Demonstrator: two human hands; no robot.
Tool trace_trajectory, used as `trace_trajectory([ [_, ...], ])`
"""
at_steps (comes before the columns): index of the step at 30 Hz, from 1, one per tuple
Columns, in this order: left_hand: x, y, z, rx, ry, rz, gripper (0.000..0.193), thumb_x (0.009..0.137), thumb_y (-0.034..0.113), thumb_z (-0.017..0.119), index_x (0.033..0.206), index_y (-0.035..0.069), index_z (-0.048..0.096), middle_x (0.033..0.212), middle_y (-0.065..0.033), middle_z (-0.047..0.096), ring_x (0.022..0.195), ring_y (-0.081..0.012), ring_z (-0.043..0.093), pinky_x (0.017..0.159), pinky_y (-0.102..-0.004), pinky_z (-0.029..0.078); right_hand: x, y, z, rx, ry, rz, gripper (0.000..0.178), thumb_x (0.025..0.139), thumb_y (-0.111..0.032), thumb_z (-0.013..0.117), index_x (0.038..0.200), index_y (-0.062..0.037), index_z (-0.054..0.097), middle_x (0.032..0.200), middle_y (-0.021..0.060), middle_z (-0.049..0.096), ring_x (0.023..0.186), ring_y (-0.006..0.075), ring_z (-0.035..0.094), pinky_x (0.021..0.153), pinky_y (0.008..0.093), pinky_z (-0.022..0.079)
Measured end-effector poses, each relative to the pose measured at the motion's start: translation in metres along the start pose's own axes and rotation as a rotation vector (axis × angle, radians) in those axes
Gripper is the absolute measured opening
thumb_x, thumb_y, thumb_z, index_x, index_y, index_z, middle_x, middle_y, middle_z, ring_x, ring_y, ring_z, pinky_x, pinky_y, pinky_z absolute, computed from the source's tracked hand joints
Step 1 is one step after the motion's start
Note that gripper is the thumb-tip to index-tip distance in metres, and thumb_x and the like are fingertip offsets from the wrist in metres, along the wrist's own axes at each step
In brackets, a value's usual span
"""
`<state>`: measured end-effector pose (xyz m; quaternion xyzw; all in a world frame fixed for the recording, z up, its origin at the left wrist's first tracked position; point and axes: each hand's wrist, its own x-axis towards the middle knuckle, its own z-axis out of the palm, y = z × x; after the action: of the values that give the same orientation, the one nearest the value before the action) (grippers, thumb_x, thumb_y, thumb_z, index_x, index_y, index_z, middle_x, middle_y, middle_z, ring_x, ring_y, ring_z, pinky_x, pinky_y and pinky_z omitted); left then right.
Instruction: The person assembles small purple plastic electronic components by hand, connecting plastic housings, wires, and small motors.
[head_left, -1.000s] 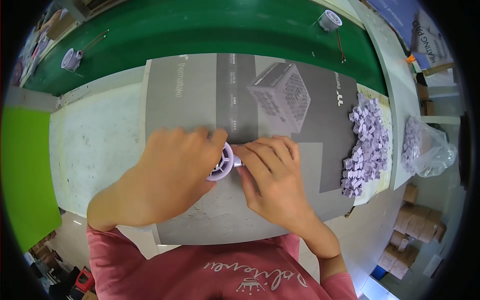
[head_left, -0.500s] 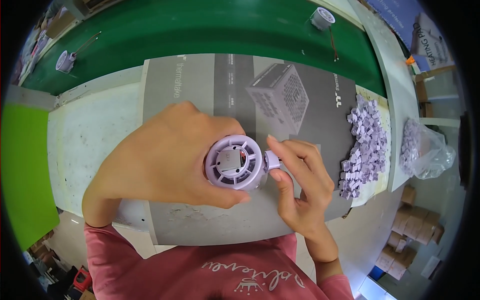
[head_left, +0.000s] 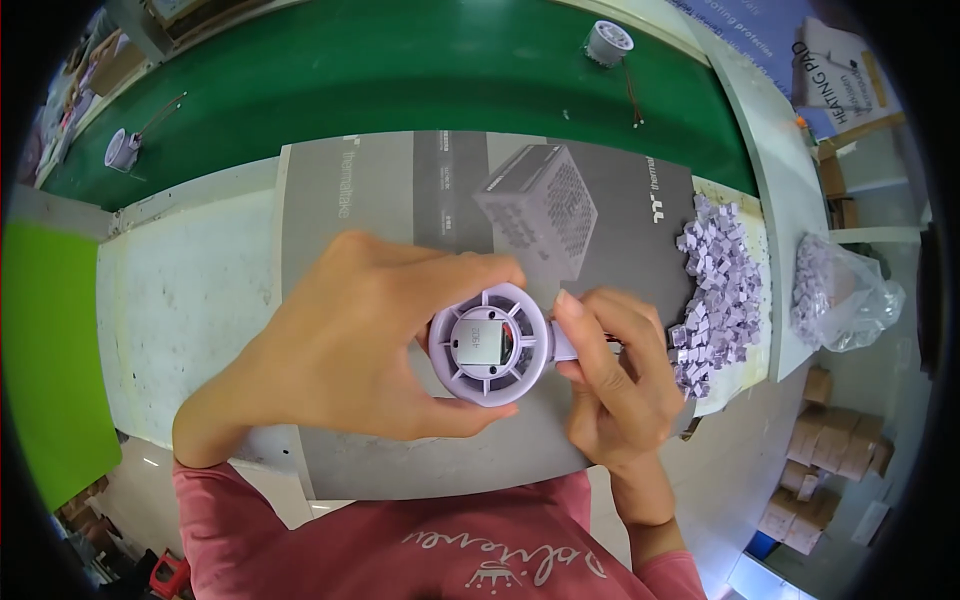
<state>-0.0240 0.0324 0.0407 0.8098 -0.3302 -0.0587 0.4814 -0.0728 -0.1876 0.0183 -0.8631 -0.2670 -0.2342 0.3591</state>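
Note:
My left hand [head_left: 340, 335] is wrapped round a round lavender plastic fan housing [head_left: 491, 388], thumb on the near side and fingers on the far side. The spoked open face of the housing points up, showing a silver square plate [head_left: 478, 343] and a bit of red wire at its centre. At the housing's right side, my right hand [head_left: 628, 385] pinches a small lavender plastic piece [head_left: 564, 342] between thumb and forefinger. This piece touches the rim or sits right against it; I cannot tell if it is joined. Dark wire shows partly behind the right fingers.
Under my hands lies a grey printed cardboard sheet [head_left: 390, 470]. To its right is a heap of small lavender pieces [head_left: 720, 290], with a clear plastic bag [head_left: 850, 305] of more beyond. Two wired housings, one left [head_left: 122, 150] and one right [head_left: 608, 43], stand on the green belt [head_left: 400, 70].
The housing now faces more squarely up, with its side less visible. My right fingers have curled in more round the small piece. The whole view has shifted slightly.

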Motion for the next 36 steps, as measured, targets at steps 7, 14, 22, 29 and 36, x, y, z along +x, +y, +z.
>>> trace_trajectory([
  [7, -0.001, 0.001, 0.014, 0.081, 0.124, 0.121, 0.064, 0.056, 0.016, 0.092, 0.113, 0.002, 0.068, 0.091, -0.0082, 0.072, 0.074, -0.0193, 0.072, 0.064, -0.0266, 0.059, -0.001, 0.008, -0.003, -0.068, 0.063, -0.101, 0.057, 0.061, 0.009, 0.074, 0.117, -0.0028, 0.072, 0.097, 0.0129, 0.064, 0.085, 0.0268, 0.063, 0.067, 0.0336, 0.055],
  [14, 0.003, 0.007, 0.012, 0.304, 0.233, 0.219, 0.067, 0.057, 0.017, 0.091, 0.118, 0.003, 0.067, 0.098, -0.0097, 0.074, 0.08, -0.0211, 0.073, 0.068, -0.0292, 0.059, 0.008, 0.014, -0.014, -0.053, -0.028, -0.122, 0.054, 0.067, 0.005, 0.075, 0.121, -0.0037, 0.068, 0.114, 0.0198, 0.066, 0.102, 0.0343, 0.066, 0.082, 0.0375, 0.055],
  [22, 0.023, -0.044, -0.041, 0.445, 0.337, -0.119, 0.062, 0.063, 0.02, 0.088, 0.119, 0.006, 0.065, 0.09, -0.0121, 0.073, 0.078, -0.0204, 0.072, 0.068, -0.0305, 0.058, -0.008, 0.026, -0.046, -0.416, 0.112, 0.018, 0.048, 0.075, 0.006, 0.07, 0.122, -0.0046, 0.068, 0.121, 0.0129, 0.067, 0.119, 0.0359, 0.059, 0.1, 0.0412, 0.046],
  [29, 0.021, -0.177, -0.159, 0.614, 0.501, -0.302, 0.061, 0.067, 0.034, 0.085, 0.112, -0.003, 0.067, 0.093, -0.0179, 0.073, 0.088, -0.0247, 0.073, 0.083, -0.0358, 0.056, -0.07, 0.072, -0.092, -0.599, -0.155, 0.451, 0.047, 0.082, -0.01, 0.075, 0.127, -0.0071, 0.063, 0.127, 0.0109, 0.058, 0.119, 0.0342, 0.05, 0.097, 0.0473, 0.039],
  [36, 0.043, -0.198, -0.197, 0.808, 0.084, -0.562, 0.079, 0.061, 0.053, 0.087, 0.112, -0.003, 0.067, 0.099, -0.022, 0.072, 0.09, -0.0337, 0.071, 0.083, -0.0403, 0.054, -0.084, 0.091, -0.097, -0.555, -0.166, 0.433, 0.044, 0.08, -0.01, 0.075, 0.122, -0.0052, 0.063, 0.121, 0.008, 0.06, 0.108, 0.03, 0.053, 0.089, 0.0409, 0.04],
])
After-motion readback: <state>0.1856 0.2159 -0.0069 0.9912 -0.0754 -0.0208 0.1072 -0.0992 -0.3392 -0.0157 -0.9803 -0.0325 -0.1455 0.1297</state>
